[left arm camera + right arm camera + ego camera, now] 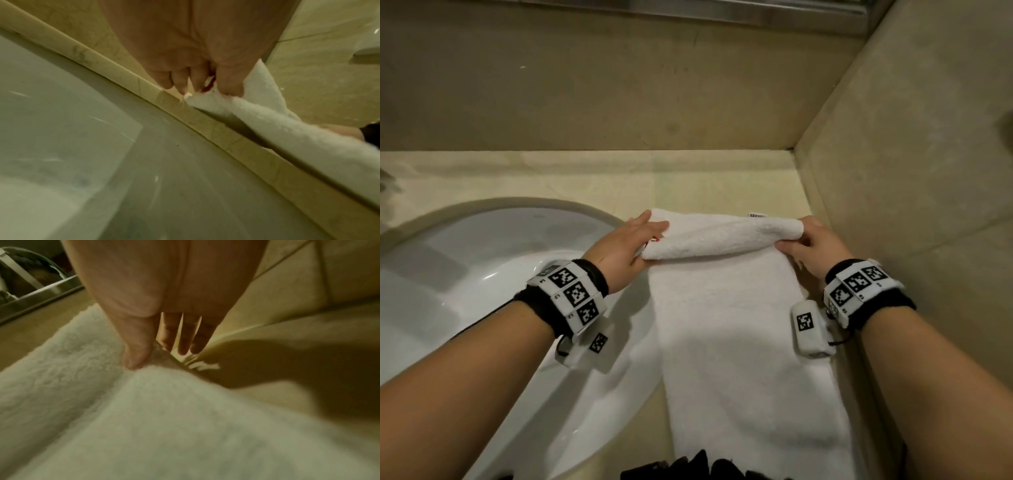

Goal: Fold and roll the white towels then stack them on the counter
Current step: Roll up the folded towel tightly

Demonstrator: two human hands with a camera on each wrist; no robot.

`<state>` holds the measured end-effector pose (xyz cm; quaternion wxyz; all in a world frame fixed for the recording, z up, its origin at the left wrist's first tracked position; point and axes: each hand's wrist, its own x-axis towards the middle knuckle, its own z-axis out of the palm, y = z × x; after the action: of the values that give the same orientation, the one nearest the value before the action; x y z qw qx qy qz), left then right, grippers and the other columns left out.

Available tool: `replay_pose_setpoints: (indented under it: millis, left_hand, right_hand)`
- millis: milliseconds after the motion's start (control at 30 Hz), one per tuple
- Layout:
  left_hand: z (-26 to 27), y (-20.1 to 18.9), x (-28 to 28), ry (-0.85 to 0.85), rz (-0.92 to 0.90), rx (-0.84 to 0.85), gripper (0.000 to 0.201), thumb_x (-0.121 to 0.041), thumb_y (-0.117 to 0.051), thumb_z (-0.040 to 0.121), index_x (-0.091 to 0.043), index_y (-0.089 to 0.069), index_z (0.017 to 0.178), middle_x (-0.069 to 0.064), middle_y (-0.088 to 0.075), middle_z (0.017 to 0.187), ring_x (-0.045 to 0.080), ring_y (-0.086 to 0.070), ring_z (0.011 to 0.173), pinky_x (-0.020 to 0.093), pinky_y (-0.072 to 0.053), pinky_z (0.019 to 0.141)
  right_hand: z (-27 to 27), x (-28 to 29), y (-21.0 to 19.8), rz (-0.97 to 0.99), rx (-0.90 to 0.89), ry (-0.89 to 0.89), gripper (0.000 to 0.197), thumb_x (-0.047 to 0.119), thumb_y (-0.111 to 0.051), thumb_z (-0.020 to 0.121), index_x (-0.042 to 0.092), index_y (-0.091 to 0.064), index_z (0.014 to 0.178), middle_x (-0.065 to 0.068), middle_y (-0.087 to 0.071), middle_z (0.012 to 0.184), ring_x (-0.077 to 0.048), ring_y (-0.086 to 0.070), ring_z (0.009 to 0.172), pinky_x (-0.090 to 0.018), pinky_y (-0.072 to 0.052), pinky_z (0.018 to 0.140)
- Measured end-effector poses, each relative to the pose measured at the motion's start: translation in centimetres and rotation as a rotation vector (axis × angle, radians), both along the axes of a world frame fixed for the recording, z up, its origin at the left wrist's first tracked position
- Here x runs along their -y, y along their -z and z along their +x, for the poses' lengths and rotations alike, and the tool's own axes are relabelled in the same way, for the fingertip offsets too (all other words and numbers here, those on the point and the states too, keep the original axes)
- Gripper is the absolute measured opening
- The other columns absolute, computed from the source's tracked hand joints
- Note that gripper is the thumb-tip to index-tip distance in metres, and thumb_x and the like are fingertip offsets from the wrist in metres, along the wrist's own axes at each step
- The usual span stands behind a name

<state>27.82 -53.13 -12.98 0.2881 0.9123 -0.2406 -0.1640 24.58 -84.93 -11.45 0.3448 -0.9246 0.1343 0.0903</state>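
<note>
A long white towel (pixel 726 325) lies lengthwise on the beige counter (pixel 585 178), its near end hanging toward me. Its far end is curled into a loose roll (pixel 719 236) lying crosswise. My left hand (pixel 633 240) grips the roll's left end, fingers on top and thumb beneath. In the left wrist view that hand (pixel 205 86) pinches the towel (pixel 277 126) at its edge. My right hand (pixel 811 243) holds the roll's right end. The right wrist view shows its thumb pressed into the towel (pixel 164 418), with the right hand (pixel 156 353) fingers reaching past the edge.
A white oval sink (pixel 500 202) is sunk into the counter just left of the towel. Tiled walls close in behind and on the right (pixel 911 154), close to the towel's right edge. Something black (pixel 688 466) shows at the near counter edge.
</note>
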Motion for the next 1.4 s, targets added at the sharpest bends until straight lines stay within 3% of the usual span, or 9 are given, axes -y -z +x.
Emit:
replay_pose_setpoints:
  millis: [67, 133, 200, 267, 500, 767, 967, 1167, 1400]
  left_hand:
    - [-0.3, -0.7, 0.3, -0.079, 0.015, -0.040, 0.045, -0.016, -0.048, 0.092, -0.013, -0.039, 0.136, 0.011, -0.035, 0.149, 0.030, -0.029, 0.139, 0.039, -0.033, 0.106]
    - [0.0, -1.7, 0.8, -0.119, -0.017, -0.004, 0.037, -0.019, -0.047, 0.093, -0.008, -0.044, 0.128, 0.013, -0.060, 0.115, 0.033, -0.057, 0.102, 0.034, -0.044, 0.075]
    - [1.1, -3.7, 1.6, -0.161, -0.089, 0.016, 0.029, -0.022, -0.045, 0.093, -0.007, -0.046, 0.118, 0.004, -0.058, 0.089, 0.023, -0.051, 0.074, 0.029, -0.033, 0.061]
    - [3.4, -5.8, 2.4, -0.220, -0.159, 0.061, 0.028, -0.024, -0.045, 0.094, -0.008, -0.046, 0.117, 0.005, -0.054, 0.091, 0.020, -0.049, 0.079, 0.029, -0.033, 0.068]
    - [10.6, -8.5, 3.9, -0.426, -0.300, -0.005, 0.041, -0.035, -0.048, 0.092, -0.019, -0.043, 0.128, -0.006, -0.052, 0.103, 0.016, -0.052, 0.092, 0.030, -0.039, 0.078]
    - [11.3, -1.4, 3.6, -0.408, -0.278, -0.249, 0.051, -0.031, -0.064, 0.083, -0.020, -0.043, 0.128, -0.006, -0.058, 0.109, 0.015, -0.054, 0.098, 0.026, -0.040, 0.082]
    - [12.0, -2.0, 3.6, -0.409, -0.206, -0.096, 0.047, -0.027, -0.056, 0.089, -0.020, -0.043, 0.133, 0.007, -0.059, 0.126, 0.026, -0.054, 0.115, 0.026, -0.037, 0.085]
    - [13.6, -4.3, 3.4, -0.496, -0.236, 0.073, 0.044, -0.027, -0.051, 0.092, -0.017, -0.041, 0.134, 0.012, -0.059, 0.124, 0.030, -0.054, 0.113, 0.026, -0.034, 0.081]
    - [13.0, -1.9, 3.0, -0.556, -0.169, -0.129, 0.039, -0.040, -0.045, 0.093, -0.016, -0.049, 0.123, 0.005, -0.061, 0.113, 0.023, -0.055, 0.098, 0.027, -0.035, 0.079]
  right_hand:
    - [-0.4, -0.4, -0.6, 0.098, 0.019, 0.058, 0.026, 0.022, -0.062, 0.084, 0.018, -0.060, 0.110, 0.012, -0.059, 0.088, -0.010, -0.056, 0.082, -0.020, -0.039, 0.071]
    - [-0.4, -0.6, -1.5, 0.145, 0.048, 0.110, 0.024, 0.023, -0.059, 0.087, 0.025, -0.061, 0.111, 0.013, -0.063, 0.089, -0.009, -0.059, 0.085, -0.021, -0.042, 0.075]
    - [0.3, -1.0, -3.2, 0.181, 0.112, 0.142, 0.020, 0.024, -0.056, 0.088, 0.030, -0.061, 0.106, 0.014, -0.064, 0.087, 0.004, -0.061, 0.079, -0.011, -0.044, 0.071]
    - [2.1, -1.0, -5.5, 0.182, 0.192, 0.163, 0.018, 0.023, -0.055, 0.089, 0.031, -0.060, 0.105, 0.017, -0.063, 0.086, 0.012, -0.058, 0.072, -0.004, -0.041, 0.064]
    - [9.5, -0.9, -8.0, 0.252, 0.311, 0.243, 0.027, 0.026, -0.055, 0.088, 0.023, -0.060, 0.114, 0.000, -0.067, 0.108, -0.020, -0.061, 0.099, -0.035, -0.048, 0.088]
    - [10.5, -0.6, 0.1, 0.302, 0.027, 0.235, 0.033, 0.017, -0.066, 0.081, 0.028, -0.052, 0.108, 0.018, -0.057, 0.080, 0.006, -0.053, 0.064, -0.008, -0.041, 0.049]
    - [11.1, -0.7, -0.1, 0.241, 0.024, 0.220, 0.033, 0.017, -0.064, 0.083, 0.019, -0.057, 0.115, 0.006, -0.061, 0.099, -0.012, -0.057, 0.086, -0.028, -0.043, 0.078]
    - [14.1, -1.3, -2.5, 0.229, 0.186, 0.245, 0.020, 0.024, -0.062, 0.085, 0.022, -0.060, 0.105, 0.005, -0.064, 0.097, -0.011, -0.061, 0.083, -0.027, -0.048, 0.073]
    - [14.6, -1.1, -0.9, -0.128, -0.066, 0.143, 0.029, 0.040, -0.044, 0.092, 0.012, -0.050, 0.088, -0.006, -0.054, 0.081, -0.023, -0.049, 0.078, -0.028, -0.032, 0.070]
